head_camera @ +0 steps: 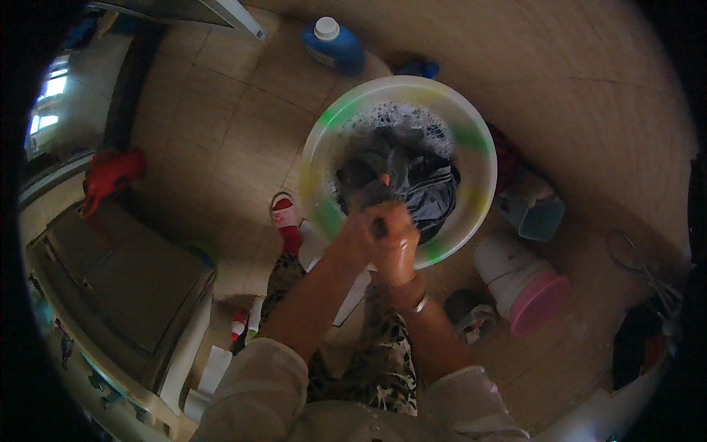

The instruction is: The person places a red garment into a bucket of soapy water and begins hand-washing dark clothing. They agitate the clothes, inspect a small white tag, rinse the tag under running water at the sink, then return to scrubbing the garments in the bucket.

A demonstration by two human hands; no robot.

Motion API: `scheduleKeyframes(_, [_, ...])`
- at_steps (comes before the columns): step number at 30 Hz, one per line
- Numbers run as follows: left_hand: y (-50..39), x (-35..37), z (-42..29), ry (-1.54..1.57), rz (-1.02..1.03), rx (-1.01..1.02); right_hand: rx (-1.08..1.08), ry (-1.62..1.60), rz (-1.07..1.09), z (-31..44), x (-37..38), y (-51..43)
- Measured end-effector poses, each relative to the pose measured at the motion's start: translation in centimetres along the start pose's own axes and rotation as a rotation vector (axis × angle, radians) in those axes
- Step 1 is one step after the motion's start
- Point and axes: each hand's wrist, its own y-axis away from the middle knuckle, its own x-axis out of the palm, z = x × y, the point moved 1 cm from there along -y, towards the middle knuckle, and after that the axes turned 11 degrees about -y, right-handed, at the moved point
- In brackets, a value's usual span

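A round plastic basin (484, 190), white with green and yellow patches, stands on the floor before me. Dark grey wet cloth (431, 190) lies bunched in it, in water with white suds (406, 115) along the far side. My left hand (362, 221) and my right hand (399, 235) are pressed together over the basin's near part. Both are closed around a dark, wet fold of the cloth, a bit of which shows between the fingers. Motion blur hides the exact finger positions. A bracelet is on my right wrist.
A blue bottle with a white cap (327, 30) stands beyond the basin. At right are a greenish plastic container (542, 218) and a white bucket with a pink rim (538, 304). A dark-panelled cabinet (138, 293) and a red plastic object (116, 174) are at left.
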Motion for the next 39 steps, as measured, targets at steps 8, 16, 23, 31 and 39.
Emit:
scheduleKeyframes(8, [1.4, 1.0, -1.5, -0.48, -0.008, 0.049, 0.216, -0.095, -0.013, -1.1, -0.4, -1.2])
scheduleKeyframes(16, [0.2, 2.5, -1.1, 0.223, -0.378, -0.191, 0.56, 0.02, -0.019, -9.3, -2.4, -4.2])
scheduleKeyframes(23, [2.3, 1.6, -4.5, -0.571, -0.532, -0.017, 0.431, 0.023, -0.312, -12.0, -3.4, -7.5])
scheduleKeyframes(31, [-10.8, 0.2, -2.5, -2.017, -0.042, 0.779, 0.296, 0.212, -0.158, -22.4, -0.1, -5.8])
scheduleKeyframes(39, [-15.4, -6.5, 4.7, -2.068, -0.037, 0.097, 0.545, 0.206, 0.073, -24.5, 1.8, -6.8])
